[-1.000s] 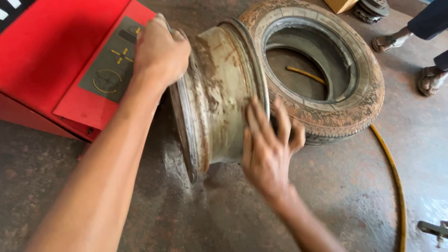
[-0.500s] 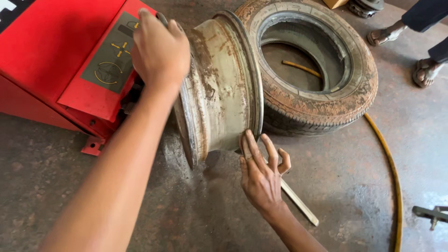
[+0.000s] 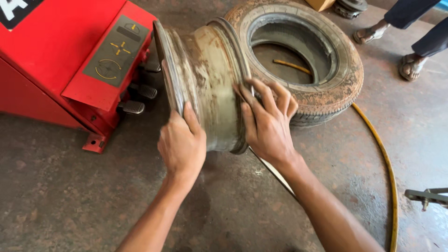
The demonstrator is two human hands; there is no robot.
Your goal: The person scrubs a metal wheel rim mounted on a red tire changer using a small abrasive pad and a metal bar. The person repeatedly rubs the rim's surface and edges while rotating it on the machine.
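Note:
A dirty, rust-stained steel wheel rim (image 3: 205, 74) stands on its edge on the concrete floor. My left hand (image 3: 182, 142) grips the rim's near flange at the lower left. My right hand (image 3: 267, 121) is closed over the far flange on the right side, fingers curled around its lip. A worn, dusty tyre (image 3: 317, 51) lies flat right behind the rim, touching it. A thin flat metal bar (image 3: 275, 170) lies on the floor under my right wrist.
A red tyre-changing machine (image 3: 70, 56) with foot pedals (image 3: 133, 107) stands at the left, close to the rim. A yellow hose (image 3: 380, 154) runs across the floor on the right. Another person's sandalled feet (image 3: 392, 46) stand at top right. A metal tool (image 3: 427, 196) lies at the right edge.
My left hand came down from the rim's top edge to its lower near flange. My right hand rose from the floor onto the far flange. The rim now stands more upright.

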